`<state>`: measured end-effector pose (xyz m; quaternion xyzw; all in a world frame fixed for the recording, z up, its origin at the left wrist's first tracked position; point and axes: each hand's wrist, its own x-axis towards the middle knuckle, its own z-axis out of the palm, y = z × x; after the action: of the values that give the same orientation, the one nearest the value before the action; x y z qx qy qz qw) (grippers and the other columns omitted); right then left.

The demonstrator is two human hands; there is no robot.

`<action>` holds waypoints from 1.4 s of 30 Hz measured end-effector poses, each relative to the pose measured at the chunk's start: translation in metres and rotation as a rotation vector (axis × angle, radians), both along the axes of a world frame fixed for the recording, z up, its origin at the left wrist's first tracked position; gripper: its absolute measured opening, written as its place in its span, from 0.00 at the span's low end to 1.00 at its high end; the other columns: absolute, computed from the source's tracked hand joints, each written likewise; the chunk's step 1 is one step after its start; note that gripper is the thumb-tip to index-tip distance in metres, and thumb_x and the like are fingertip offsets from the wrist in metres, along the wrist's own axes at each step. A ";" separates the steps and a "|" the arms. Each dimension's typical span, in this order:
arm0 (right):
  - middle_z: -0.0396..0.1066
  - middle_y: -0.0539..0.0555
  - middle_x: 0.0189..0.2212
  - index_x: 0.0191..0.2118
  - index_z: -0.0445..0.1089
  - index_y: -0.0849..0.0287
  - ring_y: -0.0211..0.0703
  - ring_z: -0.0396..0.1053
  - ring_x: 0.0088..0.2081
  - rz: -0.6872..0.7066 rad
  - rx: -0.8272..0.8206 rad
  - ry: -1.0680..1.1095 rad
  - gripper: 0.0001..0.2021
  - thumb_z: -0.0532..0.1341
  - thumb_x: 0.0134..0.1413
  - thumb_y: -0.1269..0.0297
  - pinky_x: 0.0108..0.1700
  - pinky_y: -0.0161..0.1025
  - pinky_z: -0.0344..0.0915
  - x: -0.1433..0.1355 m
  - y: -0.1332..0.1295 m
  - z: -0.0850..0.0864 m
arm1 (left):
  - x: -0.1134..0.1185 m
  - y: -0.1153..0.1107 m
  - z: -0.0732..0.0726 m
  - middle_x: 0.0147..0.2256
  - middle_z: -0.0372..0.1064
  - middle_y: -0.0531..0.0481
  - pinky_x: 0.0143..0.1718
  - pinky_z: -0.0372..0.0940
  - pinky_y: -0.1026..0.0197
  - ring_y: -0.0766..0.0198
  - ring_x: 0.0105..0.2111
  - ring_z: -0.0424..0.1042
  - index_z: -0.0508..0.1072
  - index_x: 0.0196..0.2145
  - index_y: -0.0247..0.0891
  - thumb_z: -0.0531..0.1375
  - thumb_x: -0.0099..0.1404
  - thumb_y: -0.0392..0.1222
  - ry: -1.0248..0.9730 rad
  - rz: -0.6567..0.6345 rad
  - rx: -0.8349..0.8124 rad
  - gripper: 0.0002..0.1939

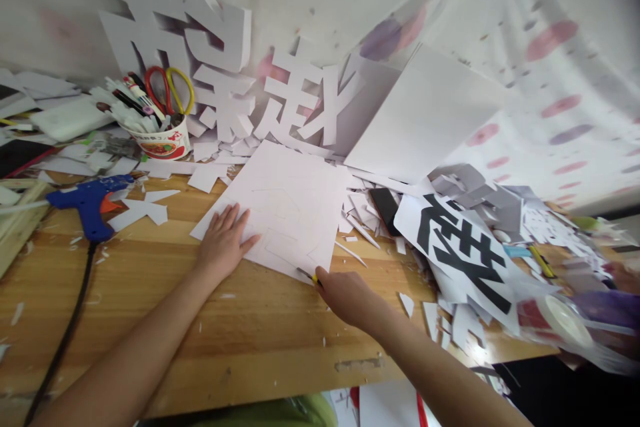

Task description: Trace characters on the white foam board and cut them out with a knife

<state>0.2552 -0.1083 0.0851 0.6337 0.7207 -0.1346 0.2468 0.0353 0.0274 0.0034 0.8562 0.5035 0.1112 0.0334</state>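
Note:
A white foam-like board (320, 193) with faint pencil outlines lies tilted on the wooden table (280, 333). My left hand (224, 240) rests on the board's left edge, fingers spread. In my right hand (345, 290) is a craft knife (307, 275), yellow at the handle, its blade at the board's lower edge near the right corner. Most of the handle is hidden by my fingers. From this view I cannot tell whether the blade touches the board.
A blue glue gun (93, 203) with a black cord lies at left. Behind it stands a paper tub (163, 140) with pens and scissors (167, 90). White cut-out characters (303, 97) lean at the back. A printed sheet (460, 253), white scraps and another yellow knife (543, 261) lie at right.

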 end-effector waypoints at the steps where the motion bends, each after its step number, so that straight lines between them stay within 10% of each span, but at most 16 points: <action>1: 0.71 0.54 0.26 0.39 0.58 0.58 0.46 0.71 0.27 0.003 0.004 0.001 0.07 0.45 0.62 0.64 0.24 0.35 0.55 0.000 -0.001 0.000 | 0.000 0.000 0.000 0.60 0.46 0.35 0.59 0.42 0.49 0.51 0.60 0.44 0.55 0.58 0.32 0.44 0.62 0.58 0.002 0.000 -0.001 0.33; 42: 0.73 0.54 0.29 0.40 0.60 0.58 0.48 0.72 0.29 -0.139 0.023 0.022 0.07 0.47 0.60 0.64 0.26 0.36 0.56 0.002 -0.028 -0.002 | 0.001 0.000 0.003 0.60 0.45 0.36 0.59 0.41 0.49 0.51 0.61 0.43 0.55 0.58 0.31 0.45 0.62 0.57 0.013 0.009 -0.029 0.33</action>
<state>0.2575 -0.1359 0.0832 0.6836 0.6790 -0.1503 0.2217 0.0364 0.0276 0.0059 0.8539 0.5093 0.0985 0.0422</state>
